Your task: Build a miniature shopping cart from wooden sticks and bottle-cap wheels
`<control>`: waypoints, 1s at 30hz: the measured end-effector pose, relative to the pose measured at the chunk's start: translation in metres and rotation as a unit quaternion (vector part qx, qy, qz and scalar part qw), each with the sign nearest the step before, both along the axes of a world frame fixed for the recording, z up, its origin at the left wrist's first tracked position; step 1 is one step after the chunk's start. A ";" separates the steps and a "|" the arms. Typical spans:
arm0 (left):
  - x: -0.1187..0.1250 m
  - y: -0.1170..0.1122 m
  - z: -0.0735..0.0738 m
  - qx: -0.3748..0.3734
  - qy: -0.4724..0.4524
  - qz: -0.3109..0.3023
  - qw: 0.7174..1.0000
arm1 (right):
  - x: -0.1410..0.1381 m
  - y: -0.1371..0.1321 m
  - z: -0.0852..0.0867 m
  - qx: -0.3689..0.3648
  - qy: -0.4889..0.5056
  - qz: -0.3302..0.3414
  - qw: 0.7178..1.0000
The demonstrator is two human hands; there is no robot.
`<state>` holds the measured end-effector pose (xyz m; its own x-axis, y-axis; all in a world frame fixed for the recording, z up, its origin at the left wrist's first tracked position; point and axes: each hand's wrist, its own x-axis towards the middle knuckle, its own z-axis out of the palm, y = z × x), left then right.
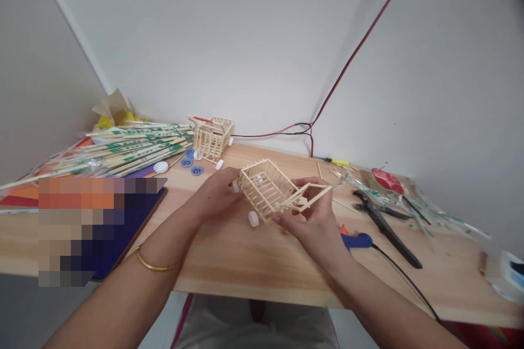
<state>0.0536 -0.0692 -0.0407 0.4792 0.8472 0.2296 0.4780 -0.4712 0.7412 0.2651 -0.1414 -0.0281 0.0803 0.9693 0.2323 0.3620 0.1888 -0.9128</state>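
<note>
Between my two hands, above the table, is a small cart (268,188) made of thin wooden sticks, tilted, with white bottle-cap wheels (254,218). My left hand (223,191) grips its far-left end near a wheel; part of those fingers is hidden behind the cart. With thumb and fingers, my right hand (315,218) holds the cart at its right end, where a stick-frame handle (313,196) juts out. A second stick cart (213,139), with a red piece on top and white wheels, stands behind my left hand against the wall.
Wrapped chopsticks (135,147) lie heaped at the left, with blue bottle caps (197,170) nearby. A dark blue board (135,229) lies at front left. To the right are a blue glue gun (360,240) with a cord, black-handled cutters (388,232) and plastic wrappers (434,215). Wires (347,65) run down the wall.
</note>
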 end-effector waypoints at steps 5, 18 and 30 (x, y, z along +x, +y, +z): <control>-0.001 0.002 -0.005 0.003 -0.005 0.001 1.000 | -0.001 0.004 0.001 -0.001 -0.006 -0.011 1.000; 0.001 0.002 -0.006 -0.026 -0.064 0.000 0.998 | 0.000 0.011 0.002 0.009 -0.014 0.000 1.000; 0.001 -0.002 -0.003 -0.013 -0.028 0.052 0.998 | 0.006 0.018 -0.004 0.006 0.006 0.016 1.000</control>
